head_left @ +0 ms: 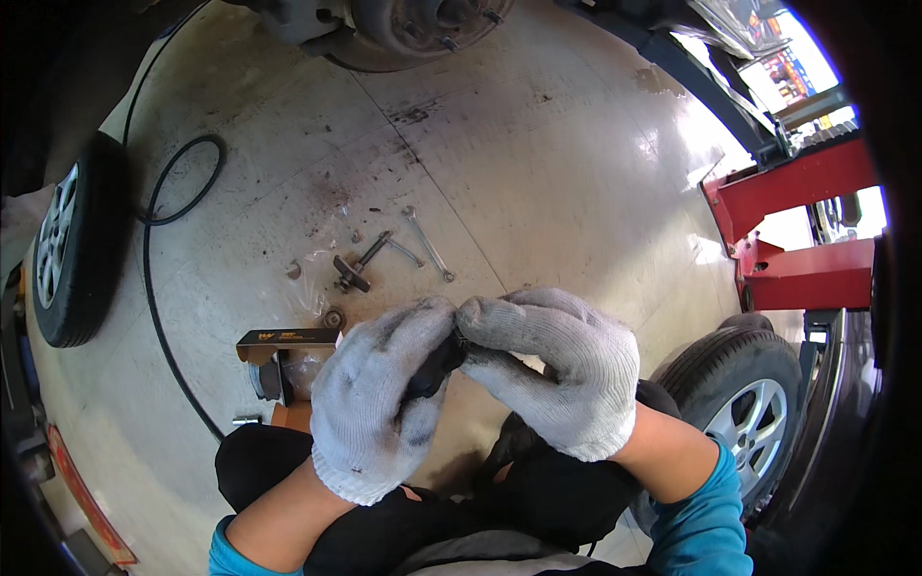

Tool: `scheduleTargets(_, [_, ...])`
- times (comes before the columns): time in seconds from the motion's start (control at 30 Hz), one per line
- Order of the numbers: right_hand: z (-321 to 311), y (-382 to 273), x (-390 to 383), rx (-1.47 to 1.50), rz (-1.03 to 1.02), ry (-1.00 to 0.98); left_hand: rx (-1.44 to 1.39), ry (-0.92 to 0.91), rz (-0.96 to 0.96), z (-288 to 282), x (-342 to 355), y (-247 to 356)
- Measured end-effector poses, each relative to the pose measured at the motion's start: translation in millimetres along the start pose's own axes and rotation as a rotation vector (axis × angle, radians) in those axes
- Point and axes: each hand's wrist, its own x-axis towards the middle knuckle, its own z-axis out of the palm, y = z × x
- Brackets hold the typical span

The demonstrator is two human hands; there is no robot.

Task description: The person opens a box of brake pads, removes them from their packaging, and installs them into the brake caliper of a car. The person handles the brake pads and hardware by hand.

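Note:
My left hand (384, 398), in a soiled white knit glove, is closed around a small black piece (437, 367), largely hidden by the fingers. My right hand (562, 370), gloved the same way, pinches at the piece's near-right end with thumb and forefinger. Both sets of fingertips meet in front of my knees. Just left of my left hand lies an opened dark cardboard box (288, 338) with curved dark parts (272, 381) partly inside. Beyond it on the floor are a screw-type tool with a black plate and T-handle (360, 267) and a combination wrench (428, 245).
A black hose (146, 278) loops across the floor on the left. Wheels stand at left (72, 250) and right (754, 418). A red lift arm (802, 197) is at right. A rusty wheel hub (423, 34) hangs at the far edge. A shiny socket (247, 420) lies near my left knee.

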Motion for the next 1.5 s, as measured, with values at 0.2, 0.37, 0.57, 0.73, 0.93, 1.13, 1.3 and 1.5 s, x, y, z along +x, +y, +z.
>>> scheduleTargets(0.2, [-4.4,-6.9,0.5,-0.104,-0.037,-0.07,0.036,-0.02,0.032,-0.8,-1.2,-1.9])
scheduleTargets(0.37, [-0.1,-6.3,0.2,-0.14,-0.049,-0.098,-0.052,-0.004,-0.073,5.1,-4.7,1.0])
scheduleTargets(0.57, [4.9,-10.3,-3.5,-0.168,0.024,-0.14,-0.16,0.004,-0.157,11.1,-6.7,4.7])
scheduleTargets(0.73, [13.5,-12.5,-3.2,-0.149,0.055,-0.139,-0.169,-0.029,-0.184,-0.7,-8.0,7.0])
scheduleTargets(0.93, [25.2,-2.0,-11.8,-0.069,0.042,-0.043,-0.104,-0.027,-0.175,6.0,-5.6,8.0])
scheduleTargets(1.13, [32.0,3.3,-13.1,-0.047,-0.01,-0.021,-0.096,-0.006,-0.202,6.5,-8.2,10.6])
scheduleTargets(1.3, [31.8,-7.8,-13.1,0.001,0.061,-0.012,0.178,0.019,-0.009,2.6,-8.6,5.0])
scheduleTargets(1.5, [20.7,-5.5,-5.2,0.419,0.338,-0.1,0.208,0.075,0.037,6.8,-3.4,-3.5])
